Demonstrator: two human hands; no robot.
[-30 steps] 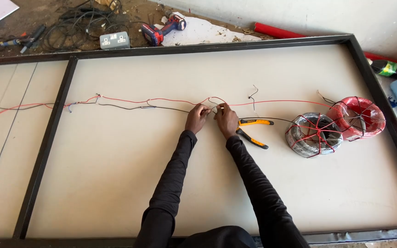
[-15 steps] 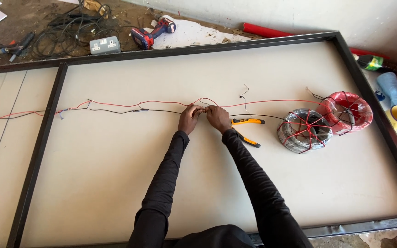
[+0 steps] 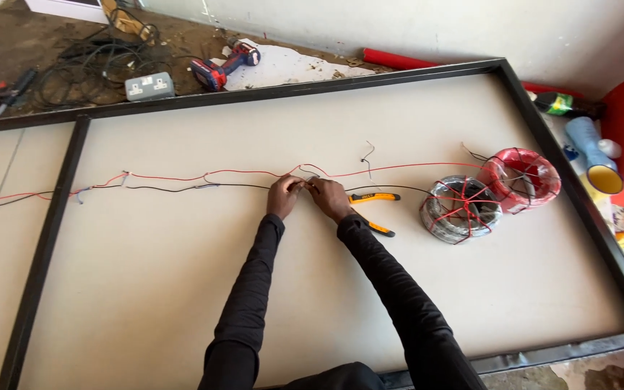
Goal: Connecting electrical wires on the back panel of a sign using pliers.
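Open board at six o'clock of both hands. Pliers [image 3: 374, 209] crowd the right hand [image 3: 328, 198] at three o'clock, wire coils [image 3: 461, 209] beyond; red wire [image 3: 240, 173] bars twelve o'clock.

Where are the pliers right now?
In the head view, the orange-handled pliers lie on the pale panel just right of the right hand, between it and the black wire coil.
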